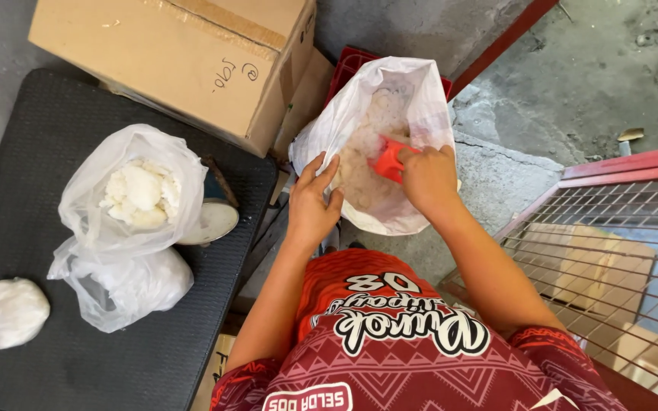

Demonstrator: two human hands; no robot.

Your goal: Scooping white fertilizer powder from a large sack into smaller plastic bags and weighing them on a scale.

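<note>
near the top centre of the frame the left hand [312,204] pinches the rim of a white plastic bag [428,99] of pale, lumpy stuff, while the right hand [429,179] is closed round a red scoop [387,160] sunk in its mouth. the thin rim looks likely to slip or tear, and the bag could then slump and spill onto the concrete floor [496,183]. at left, the open bag of white lumps [142,190] on the black bench [39,152] looks soft enough to tip.

Single head camera, looking steeply down over own chest, close to hands; no second view.
</note>
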